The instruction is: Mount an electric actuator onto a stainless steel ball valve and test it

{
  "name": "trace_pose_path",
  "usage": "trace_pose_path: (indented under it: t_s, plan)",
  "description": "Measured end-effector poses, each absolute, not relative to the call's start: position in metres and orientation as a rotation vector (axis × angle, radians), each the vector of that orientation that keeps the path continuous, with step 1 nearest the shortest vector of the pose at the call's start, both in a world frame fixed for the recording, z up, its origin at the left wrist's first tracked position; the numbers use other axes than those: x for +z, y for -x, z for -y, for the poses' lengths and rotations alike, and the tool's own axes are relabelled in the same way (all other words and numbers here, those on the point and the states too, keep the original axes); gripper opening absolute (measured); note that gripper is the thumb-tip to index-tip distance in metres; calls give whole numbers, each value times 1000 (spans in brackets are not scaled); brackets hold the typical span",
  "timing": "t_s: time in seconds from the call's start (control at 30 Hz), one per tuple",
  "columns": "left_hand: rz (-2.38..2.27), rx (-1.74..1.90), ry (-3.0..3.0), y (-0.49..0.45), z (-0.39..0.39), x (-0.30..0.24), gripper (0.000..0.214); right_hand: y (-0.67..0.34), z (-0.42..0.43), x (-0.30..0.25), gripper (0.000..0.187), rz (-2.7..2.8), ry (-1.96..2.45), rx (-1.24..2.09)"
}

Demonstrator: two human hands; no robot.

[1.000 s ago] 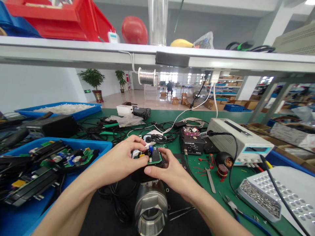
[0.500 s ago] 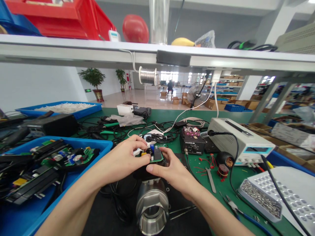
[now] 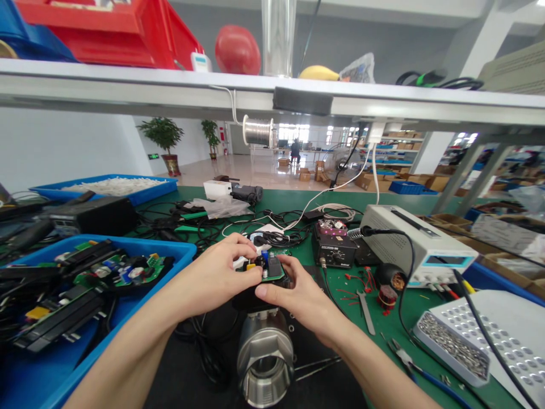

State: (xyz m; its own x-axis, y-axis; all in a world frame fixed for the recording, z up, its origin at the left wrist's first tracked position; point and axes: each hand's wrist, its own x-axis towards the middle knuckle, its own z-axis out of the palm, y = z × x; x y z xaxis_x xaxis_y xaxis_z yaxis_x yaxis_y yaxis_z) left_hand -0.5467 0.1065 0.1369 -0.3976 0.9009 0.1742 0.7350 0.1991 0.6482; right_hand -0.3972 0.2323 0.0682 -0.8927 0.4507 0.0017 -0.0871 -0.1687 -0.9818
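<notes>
- Head view, left hand: the left hand (image 3: 225,264) is curved over the left side of the circuit board (image 3: 272,275). Its fingers are bent and close together. The thumb lies along the near side, leaving a narrow gap in which the board's components sit. It holds the board from the left.
- Head view, right hand: the right hand (image 3: 293,289) is bent into a narrow C at the right side of the same board. The index finger reaches the far right corner; the thumb points left along the near side. It holds the board from the right.
- Head view, circuit board: located between the two hands, components facing up, just beyond the metal fitting (image 3: 264,358). Its underside is hidden by the hands, so the exact seating on the black part below appears uncertain.
- Head view, near area: the metal fitting stands on the black mat (image 3: 326,389), its threaded opening facing the person.
- Head view, left of the hands: a blue bin (image 3: 189,253) contains further boards and black housings.
- Head view, right of the hands: the bench (image 3: 293,197) carries a soldering station (image 3: 336,253), a wrench (image 3: 366,313), pliers (image 3: 402,355) and a tray (image 3: 443,356) of small metal parts.
</notes>
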Motion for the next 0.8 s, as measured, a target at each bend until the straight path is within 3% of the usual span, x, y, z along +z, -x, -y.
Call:
trace_pose_path:
  t_s: [0.8]
  plan:
    - [-2274,943,-1608,546,-105,139,23,395,-233,68,91,1774,434,2111]
